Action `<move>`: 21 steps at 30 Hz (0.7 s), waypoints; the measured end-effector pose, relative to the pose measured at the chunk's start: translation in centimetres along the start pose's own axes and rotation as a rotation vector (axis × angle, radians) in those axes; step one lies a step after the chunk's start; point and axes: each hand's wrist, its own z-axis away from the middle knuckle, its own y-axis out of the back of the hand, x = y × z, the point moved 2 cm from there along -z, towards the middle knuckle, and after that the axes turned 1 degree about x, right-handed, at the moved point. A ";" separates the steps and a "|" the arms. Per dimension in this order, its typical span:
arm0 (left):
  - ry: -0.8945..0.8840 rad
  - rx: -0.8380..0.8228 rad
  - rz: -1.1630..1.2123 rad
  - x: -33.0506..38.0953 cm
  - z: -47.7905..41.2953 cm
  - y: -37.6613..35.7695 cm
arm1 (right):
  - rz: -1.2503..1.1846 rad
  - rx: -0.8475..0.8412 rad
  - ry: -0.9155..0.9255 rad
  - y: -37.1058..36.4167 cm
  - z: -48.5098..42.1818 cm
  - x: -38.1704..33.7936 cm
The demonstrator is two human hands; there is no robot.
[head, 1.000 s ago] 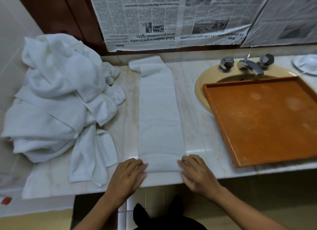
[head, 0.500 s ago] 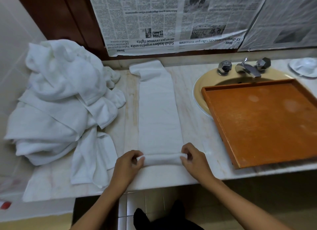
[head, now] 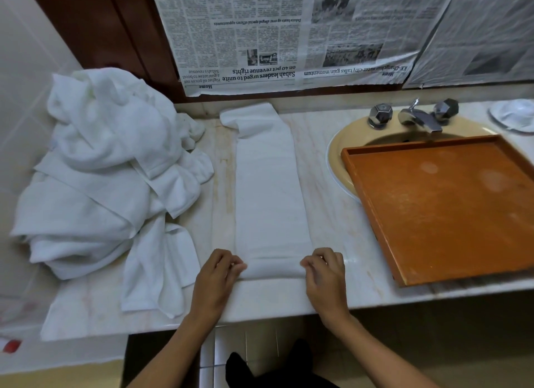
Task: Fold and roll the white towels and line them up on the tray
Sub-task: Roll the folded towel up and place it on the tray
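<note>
Head view: a second ago the folded towel [head: 268,191] lay flat. Now its near end is a small roll [head: 273,267] at the near desk [head: 332,214] edge. The left grip [head: 215,275] and right grip [head: 325,272] pinch its ends, so rolling has begun.

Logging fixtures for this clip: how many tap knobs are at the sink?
2: left knob left of the spout, right knob right of it. None appears hidden.
</note>
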 end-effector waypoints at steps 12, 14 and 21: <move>-0.290 0.000 -0.232 -1.8 0.1 -0.1 | 0.230 -0.264 0.388 1.0 -1.7 2.3; -0.269 -0.015 -0.239 -1.6 -0.1 0.2 | 0.200 -0.328 0.366 1.2 -2.4 2.3; -0.085 -0.226 -0.269 -0.8 -0.9 1.3 | -0.078 -0.492 0.050 1.8 -3.1 2.1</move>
